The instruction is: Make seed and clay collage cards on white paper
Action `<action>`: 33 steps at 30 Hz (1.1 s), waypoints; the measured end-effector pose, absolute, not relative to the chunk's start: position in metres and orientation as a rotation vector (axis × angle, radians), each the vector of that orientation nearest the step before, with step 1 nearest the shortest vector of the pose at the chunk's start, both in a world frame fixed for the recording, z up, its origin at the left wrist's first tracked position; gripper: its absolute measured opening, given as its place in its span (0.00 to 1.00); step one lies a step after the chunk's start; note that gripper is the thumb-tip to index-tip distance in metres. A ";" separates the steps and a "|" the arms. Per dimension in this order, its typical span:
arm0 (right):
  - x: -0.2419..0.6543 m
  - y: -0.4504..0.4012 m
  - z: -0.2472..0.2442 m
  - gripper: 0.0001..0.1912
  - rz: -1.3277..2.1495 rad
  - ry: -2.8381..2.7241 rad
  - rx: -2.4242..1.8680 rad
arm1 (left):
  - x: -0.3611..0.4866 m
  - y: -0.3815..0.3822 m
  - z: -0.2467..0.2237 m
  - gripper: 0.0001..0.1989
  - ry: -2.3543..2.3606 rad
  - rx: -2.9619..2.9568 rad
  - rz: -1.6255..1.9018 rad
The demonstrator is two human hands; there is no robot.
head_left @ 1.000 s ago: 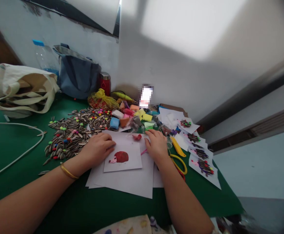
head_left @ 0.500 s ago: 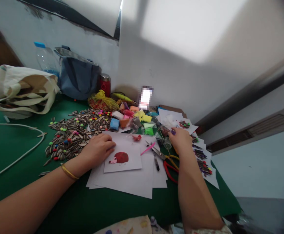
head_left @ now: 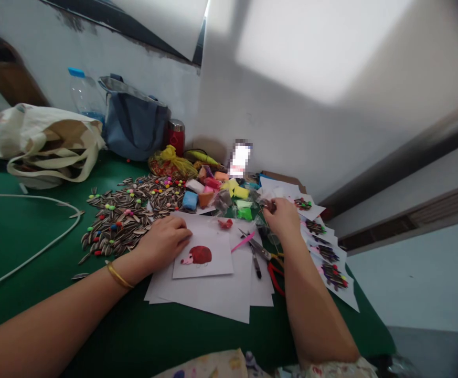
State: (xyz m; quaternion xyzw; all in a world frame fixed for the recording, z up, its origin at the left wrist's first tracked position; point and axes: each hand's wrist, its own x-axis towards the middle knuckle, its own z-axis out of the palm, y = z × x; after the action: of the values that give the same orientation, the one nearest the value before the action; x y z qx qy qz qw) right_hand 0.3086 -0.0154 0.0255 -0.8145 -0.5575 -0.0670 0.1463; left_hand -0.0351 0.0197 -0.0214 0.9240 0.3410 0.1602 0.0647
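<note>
My left hand (head_left: 166, 241) lies with its fingers over the left edge of a white card (head_left: 221, 262). On the card is a red-brown hedgehog shape (head_left: 202, 254) with a pink face and faint drawn legs. A small clear packet with red clay (head_left: 225, 224) rests at the card's top edge. My right hand (head_left: 281, 218) reaches past the scissors (head_left: 263, 252), its fingers closed on a dark brown clay packet (head_left: 269, 205); the fingertips are partly hidden. Beside the scissors lie a black pen (head_left: 256, 266) and a pink strip (head_left: 243, 241).
Left of the card spreads a pile of striped sunflower seeds (head_left: 130, 210) with coloured ones. Behind it are coloured clay packets (head_left: 205, 198), a red flask (head_left: 177, 137), a blue bag (head_left: 136, 126) and a lit phone (head_left: 240, 157). Decorated cards (head_left: 333, 275) overlap at right. A white cable (head_left: 65, 236) curves at left.
My right hand has moved a little left and its fingers have closed on the brown packet. My left hand stays on the card. The whole view has shifted slightly.
</note>
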 end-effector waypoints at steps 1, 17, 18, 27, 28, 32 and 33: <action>0.296 -0.023 0.029 0.12 -0.058 -1.667 -2.184 | -0.035 0.019 -0.021 0.09 1.026 2.779 0.501; 0.182 -0.071 0.000 0.15 0.475 -1.901 -1.293 | -0.015 -0.013 -0.012 0.07 0.818 1.696 0.947; 0.183 -0.071 -0.001 0.15 0.480 -1.897 -1.289 | -0.015 -0.013 -0.013 0.07 0.809 1.682 0.939; 0.181 -0.072 0.001 0.16 0.535 -1.869 -1.349 | -0.015 -0.012 -0.016 0.08 0.850 1.644 0.908; 0.181 -0.072 0.000 0.16 0.532 -1.868 -1.351 | -0.015 -0.013 -0.016 0.08 0.847 1.632 0.893; 0.181 -0.073 -0.001 0.15 0.536 -1.898 -1.320 | -0.013 -0.012 -0.017 0.08 0.846 1.586 0.836; 0.181 -0.072 -0.001 0.16 0.545 -1.903 -1.304 | -0.013 -0.012 -0.017 0.08 0.843 1.579 0.834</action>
State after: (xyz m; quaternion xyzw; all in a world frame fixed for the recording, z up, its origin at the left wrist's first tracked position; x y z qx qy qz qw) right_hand 0.1806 -0.0725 -0.0012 -0.5097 -0.7438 0.2132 0.3762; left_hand -0.0126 -0.0120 -0.0173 0.6672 0.3563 0.3527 0.5509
